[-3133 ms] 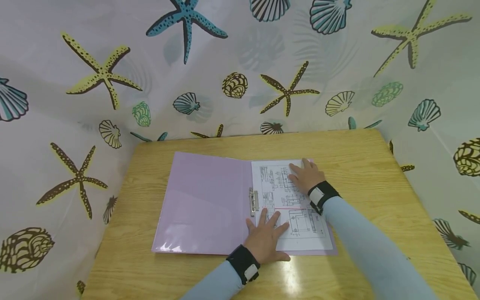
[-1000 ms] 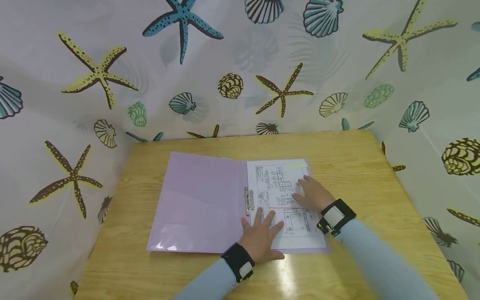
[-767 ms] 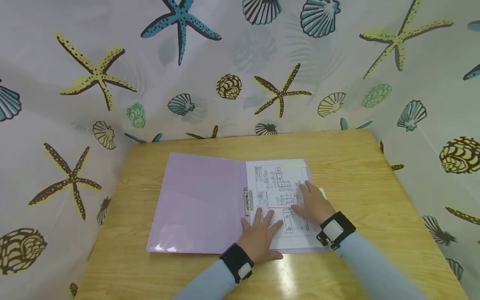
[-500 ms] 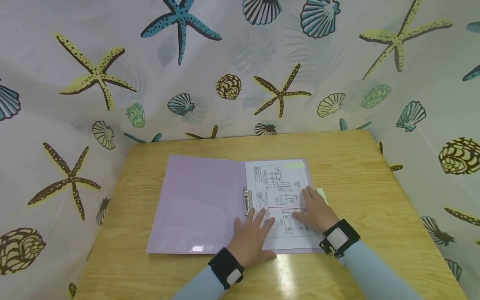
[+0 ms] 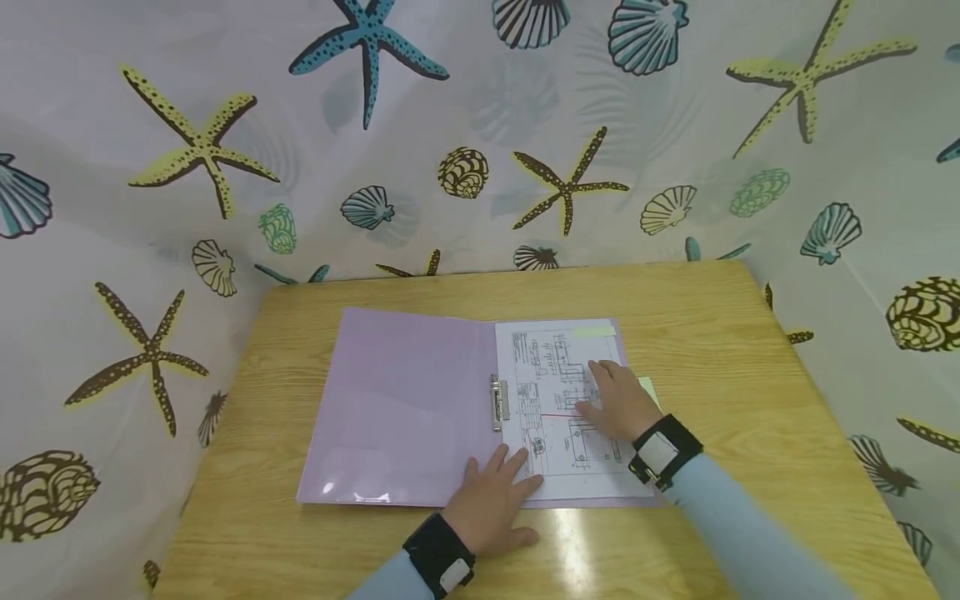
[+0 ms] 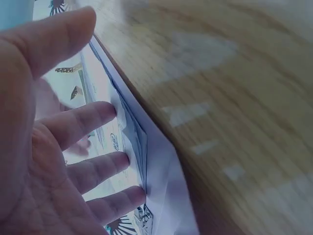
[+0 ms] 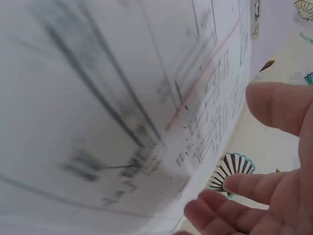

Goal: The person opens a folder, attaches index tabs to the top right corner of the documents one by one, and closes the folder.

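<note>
An open lilac folder (image 5: 405, 400) lies flat on the wooden table (image 5: 720, 333). A metal clip (image 5: 497, 402) on its spine holds a printed sheet of line drawings (image 5: 551, 367) on the right half. My left hand (image 5: 491, 498) rests near the folder's front edge, its straight fingers touching the sheet's lower left corner (image 6: 124, 122). My right hand (image 5: 617, 402) lies flat on the sheet's right side with relaxed fingers. In the right wrist view the sheet (image 7: 122, 98) fills the frame and the right hand's fingers (image 7: 274, 193) hover close to it.
A pale green note (image 5: 648, 388) sticks out from under the folder's right edge, and a green tab (image 5: 592, 332) sits at the sheet's top. A curtain printed with starfish and shells (image 5: 465, 125) surrounds the table on three sides.
My left hand has slid back toward the folder's front edge. My right hand came down from the sheet's top right to its middle, then edged slightly up again.
</note>
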Demonstrator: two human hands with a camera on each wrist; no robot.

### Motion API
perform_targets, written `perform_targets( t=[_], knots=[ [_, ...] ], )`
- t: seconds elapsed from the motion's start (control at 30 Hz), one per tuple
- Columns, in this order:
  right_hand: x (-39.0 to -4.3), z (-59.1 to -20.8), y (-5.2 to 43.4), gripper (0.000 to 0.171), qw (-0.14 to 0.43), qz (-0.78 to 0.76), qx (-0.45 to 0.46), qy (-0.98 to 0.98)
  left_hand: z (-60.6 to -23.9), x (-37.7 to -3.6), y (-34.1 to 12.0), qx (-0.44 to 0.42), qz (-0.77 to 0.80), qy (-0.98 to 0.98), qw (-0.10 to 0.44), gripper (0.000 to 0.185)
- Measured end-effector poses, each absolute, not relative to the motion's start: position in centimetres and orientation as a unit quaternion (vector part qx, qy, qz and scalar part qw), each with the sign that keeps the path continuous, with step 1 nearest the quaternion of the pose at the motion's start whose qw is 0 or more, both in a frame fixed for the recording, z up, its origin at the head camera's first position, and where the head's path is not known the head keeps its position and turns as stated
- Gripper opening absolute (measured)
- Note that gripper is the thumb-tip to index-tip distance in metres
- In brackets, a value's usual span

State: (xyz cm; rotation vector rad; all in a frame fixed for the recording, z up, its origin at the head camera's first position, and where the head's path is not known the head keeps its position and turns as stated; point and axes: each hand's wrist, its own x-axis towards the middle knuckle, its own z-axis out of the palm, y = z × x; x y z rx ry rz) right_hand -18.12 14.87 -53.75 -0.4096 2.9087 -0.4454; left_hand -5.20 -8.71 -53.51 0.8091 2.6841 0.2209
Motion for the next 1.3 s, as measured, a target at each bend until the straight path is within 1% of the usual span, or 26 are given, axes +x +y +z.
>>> perform_targets(
  t=[0.1,0.23,0.3,0.43,0.6,0.73,0.83,0.93,1.1,1.2,1.3],
  knots=[
    [-20.6,-53.9,13.8,0.080,0.104,-0.142,-0.125,0.976,-53.5,-5.3,-8.7,0.282,0.080,0.942,0.166,0.069],
    [-24.1,-55.5,13.4,0.082,0.144,-0.136,-0.099,0.975,-53.4,-5.4,-8.6,0.273,0.094,0.943,0.165,0.063],
    [-25.2,-55.9,13.5,0.081,0.160,-0.136,-0.087,0.974,-53.5,-5.4,-8.5,0.267,0.101,0.945,0.162,0.061],
    [-26.2,-55.5,13.2,0.070,0.191,-0.141,-0.072,0.969,-53.5,-5.4,-8.4,0.259,0.118,0.946,0.159,0.059],
    [-26.6,-55.1,13.1,0.058,0.194,-0.139,-0.102,0.966,-53.7,-5.5,-8.4,0.252,0.125,0.946,0.159,0.057],
    [-25.6,-55.3,13.7,0.050,0.190,-0.171,-0.148,0.955,-53.9,-5.5,-8.2,0.249,0.130,0.947,0.156,0.056],
    [-23.9,-55.1,14.2,0.052,0.169,-0.192,-0.169,0.952,-53.8,-5.5,-8.0,0.250,0.134,0.947,0.150,0.055],
    [-21.8,-54.3,14.5,0.063,0.128,-0.181,-0.161,0.962,-53.7,-5.4,-8.0,0.252,0.133,0.948,0.140,0.054],
    [-18.2,-53.7,15.0,0.089,0.073,-0.156,-0.129,0.977,-53.6,-5.5,-8.0,0.248,0.132,0.950,0.134,0.054],
    [-16.3,-54.0,15.5,0.097,0.074,-0.173,-0.121,0.975,-53.7,-5.5,-8.0,0.248,0.130,0.950,0.141,0.054],
    [-14.6,-54.4,16.2,0.100,0.093,-0.189,-0.115,0.971,-53.8,-5.5,-8.1,0.250,0.129,0.948,0.146,0.054]
  ],
)
